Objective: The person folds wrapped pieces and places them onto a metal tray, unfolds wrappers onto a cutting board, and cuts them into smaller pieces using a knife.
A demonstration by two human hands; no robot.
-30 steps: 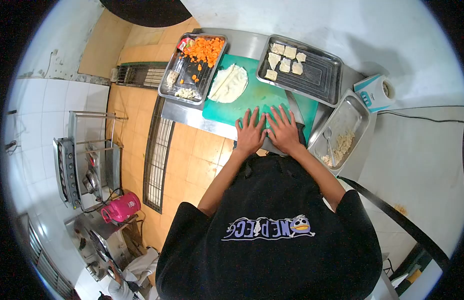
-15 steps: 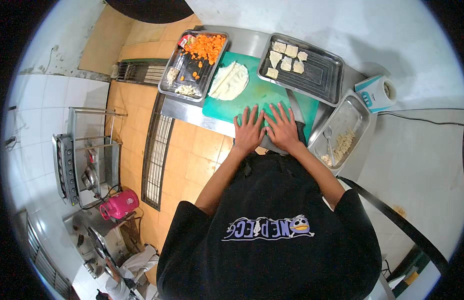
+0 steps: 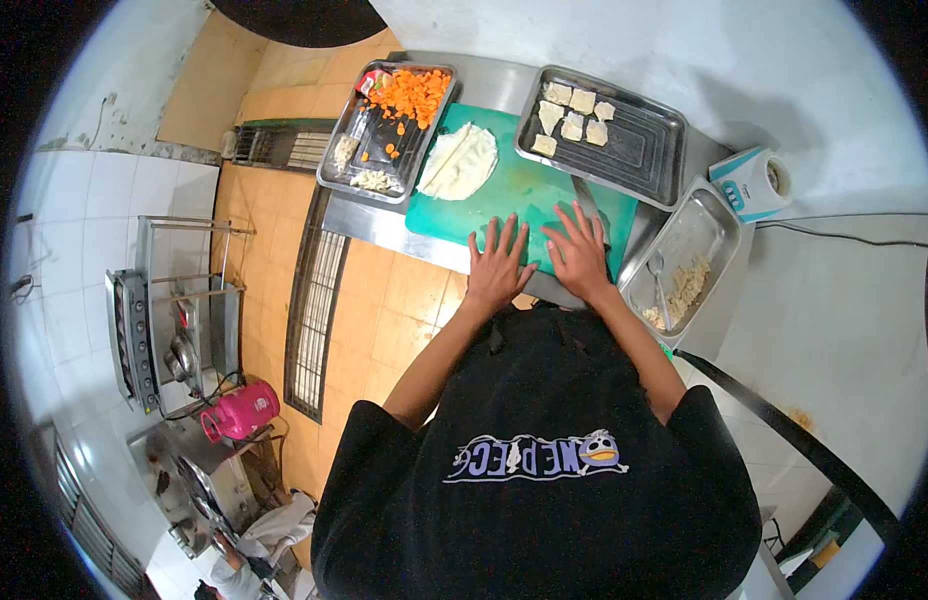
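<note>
My left hand (image 3: pixel 496 268) rests palm down near the front edge of a green cutting board (image 3: pixel 519 185), fingers spread, holding nothing. To its right, my right hand (image 3: pixel 579 258) is also open and palm down over the board. A knife (image 3: pixel 584 192) lies beside and partly behind my right fingers; its blade tip points away from me, and most of its handle is hidden. Towards the board's left lies a flat, pale sheet of dough (image 3: pixel 459 162), folded over and apart from both hands.
At the left, a metal tray (image 3: pixel 331 165) holds sliced carrots (image 3: pixel 409 95) and small pale piles. Another tray (image 3: pixel 649 150) carries several dough squares (image 3: pixel 582 101). A deep pan (image 3: pixel 719 215) on the right contains crumbly filling (image 3: pixel 689 288) and a spoon (image 3: pixel 659 285). Behind it sits a tissue box (image 3: pixel 749 185).
My right hand has shifted to the right, away from my left hand and over part of the knife. The left hand stays nearly in place; the gap between the hands has widened.
</note>
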